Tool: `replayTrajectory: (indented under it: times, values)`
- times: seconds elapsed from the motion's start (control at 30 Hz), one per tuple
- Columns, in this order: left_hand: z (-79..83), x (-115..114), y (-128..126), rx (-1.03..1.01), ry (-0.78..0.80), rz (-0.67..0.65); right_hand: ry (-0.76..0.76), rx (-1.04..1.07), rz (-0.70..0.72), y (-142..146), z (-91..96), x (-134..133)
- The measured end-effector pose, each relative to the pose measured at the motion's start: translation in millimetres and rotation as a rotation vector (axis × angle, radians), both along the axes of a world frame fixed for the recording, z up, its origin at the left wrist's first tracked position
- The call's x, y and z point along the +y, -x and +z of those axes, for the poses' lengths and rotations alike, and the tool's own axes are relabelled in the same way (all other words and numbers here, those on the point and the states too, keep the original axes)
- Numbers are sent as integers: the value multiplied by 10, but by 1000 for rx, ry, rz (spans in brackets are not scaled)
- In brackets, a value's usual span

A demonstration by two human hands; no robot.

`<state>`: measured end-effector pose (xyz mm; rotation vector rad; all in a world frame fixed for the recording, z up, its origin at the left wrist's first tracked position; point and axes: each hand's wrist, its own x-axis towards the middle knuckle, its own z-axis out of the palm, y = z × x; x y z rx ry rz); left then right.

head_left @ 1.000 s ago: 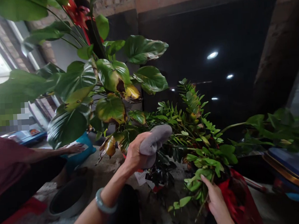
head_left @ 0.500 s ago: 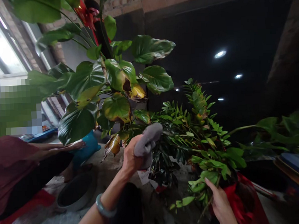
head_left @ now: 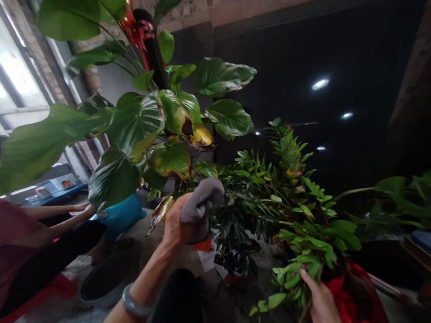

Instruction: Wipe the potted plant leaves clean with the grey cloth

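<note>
At 2 o'clock, dark panel (head_left: 279, 71), lights mirrored in it. Poor contrast behind leaf tips, so reach easy to misjudge.

At 10 o'clock, tall broad-leaved plant (head_left: 134, 125). Chance of a snapped stalk from a rising left forearm (head_left: 156, 266).

At 9 o'clock, co-worker in dull red top (head_left: 6, 235). Small chance of a bump on a wide leftward swing.

At 3 o'clock, feathery plant (head_left: 291, 162). At 5 o'clock, lower sprays (head_left: 292, 275), drooping beside red wrapping (head_left: 356, 294). Main worry: a spray bent too far and cracked, from a downward tug.

At 6 o'clock, small dark-leaved plant (head_left: 235, 257), low down. Easy to knock with a dropped elbow.

At 7 o'clock, left hand (head_left: 177, 221), fingers curled round grey cloth (head_left: 206, 193), grip apparently secure. Likely trouble: loose folds catching on leaf edges, dragging foliage along.

At 5 o'clock, right hand (head_left: 322, 295), thumb against lower sprays, other fingers hidden. Cannot tell whether grip closed or merely propping. Too tight, bruised leaves; too loose, spray slipping away.

At 8 o'clock, close by left hand, withered leaf (head_left: 165, 207). Probably brittle; liable to crumble under brushing knuckles.

At 7 o'clock, bracelet (head_left: 129, 301) on left wrist. Possible snag on trailing leaves.
</note>
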<state>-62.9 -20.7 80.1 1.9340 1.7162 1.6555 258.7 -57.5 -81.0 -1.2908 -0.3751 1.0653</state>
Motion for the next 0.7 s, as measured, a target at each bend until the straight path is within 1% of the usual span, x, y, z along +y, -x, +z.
replayTrajectory:
  times: [0.03,0.07,0.1,0.13,0.17,0.23,0.27,0.3,0.33,0.37,0.4,0.47,0.5,0.53,0.57,0.6,0.63,0.7]
  values:
    - [13,82,-22,13,-13,28,4,1,2,11,-7,14]
    - [-28,142,-54,26,11,45,5,2,-1,22,-14,26]
    - [-117,170,-92,44,75,46,5,2,-6,29,-20,33]
    - [-242,164,-131,73,169,26,6,2,-11,33,-24,35]
    - [-383,124,-165,116,275,-21,7,-1,-15,32,-27,32]
    - [-632,-21,-196,219,441,-181,8,-9,-17,15,-25,17]
    - [-703,-100,-185,248,469,-256,5,-9,-15,1,-22,7]
    - [-722,-165,-158,246,456,-293,0,-4,-11,-14,-18,-3]
    - [-686,-203,-120,214,409,-282,-4,2,-8,-28,-14,-10]
    - [-602,-209,-79,166,341,-235,-4,9,-6,-39,-10,-13]
    - [-484,-181,-43,118,262,-167,3,14,-5,-44,-7,-13]
    - [-221,-47,-15,46,108,-26,12,12,-10,-34,1,-3]
    - [-117,38,-32,24,51,17,12,5,-14,-20,6,4]
    - [-51,117,-69,8,10,39,8,-3,-17,-2,12,11]
    - [-33,179,-124,0,-9,31,2,-13,-20,17,18,16]
    - [-63,214,-192,9,-5,-9,-4,-19,-21,33,25,18]
    - [-132,214,-265,46,28,-92,-4,-19,-23,45,30,17]
    - [-329,118,-400,207,159,-356,9,-7,-18,48,33,8]
